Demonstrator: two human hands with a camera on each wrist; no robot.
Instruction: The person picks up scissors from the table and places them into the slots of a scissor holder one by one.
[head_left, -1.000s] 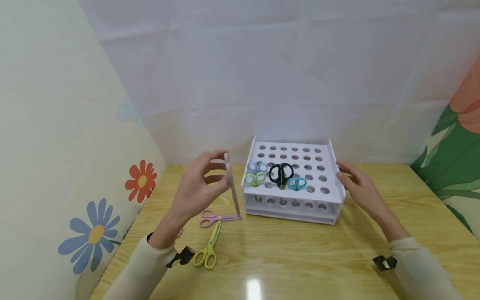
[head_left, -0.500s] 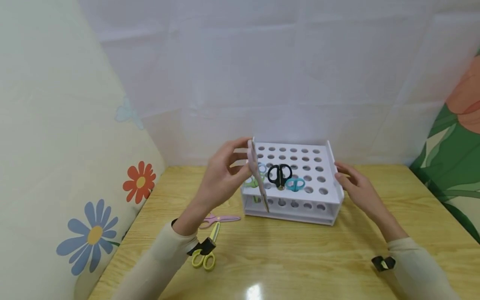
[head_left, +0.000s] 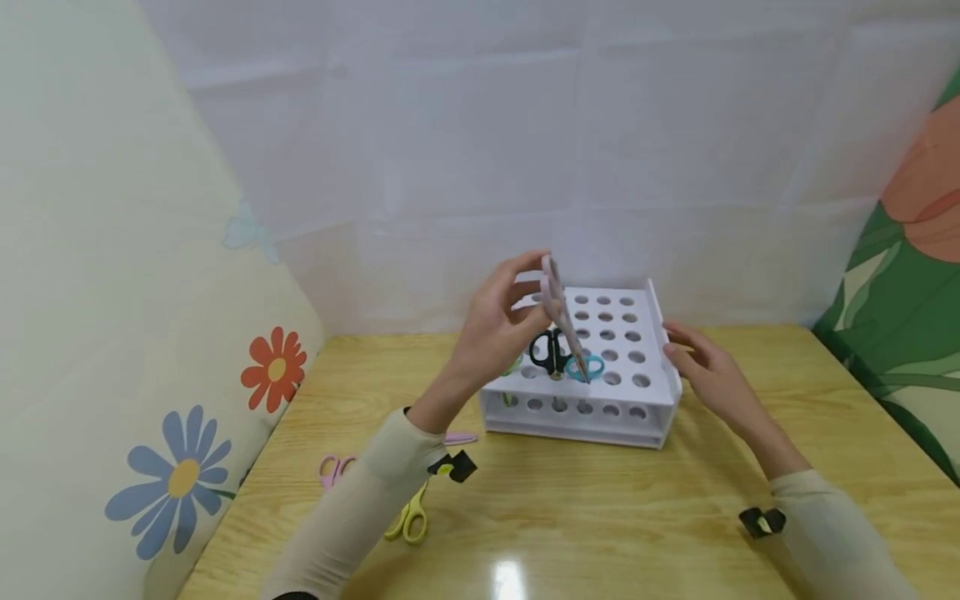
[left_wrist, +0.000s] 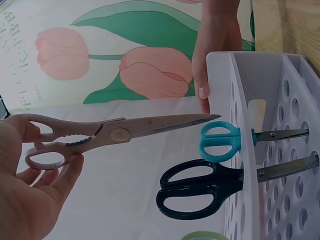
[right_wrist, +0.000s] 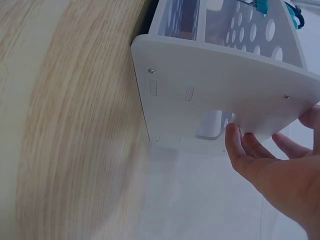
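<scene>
My left hand (head_left: 498, 329) holds a pair of pale pink scissors (head_left: 558, 304) by the handle loops, thumb on one side and fingers on the other. The blades slant down, and in the head view their tip overlaps the small teal scissors (head_left: 587, 367). In the left wrist view the held scissors (left_wrist: 120, 134) look closed. The white rack (head_left: 652, 387) has rows of round holes; black scissors (left_wrist: 200, 190) and the teal ones stand in it, handles up. My right hand (head_left: 705, 371) rests its fingertips against the rack's right side panel (right_wrist: 220, 95), fingers lightly bent.
Green-handled scissors (head_left: 510, 367) stand in the rack's left part, mostly behind my left hand. On the wooden table (head_left: 600, 517) lie yellow scissors (head_left: 414, 521) and pink scissors (head_left: 330, 468), partly covered by my left sleeve. A white sheet (head_left: 465, 150) hangs behind the rack.
My left hand has carried the pale pink scissors rightward and up, from left of the rack to above it, and the blades have tilted more. My right hand stays at the side panel.
</scene>
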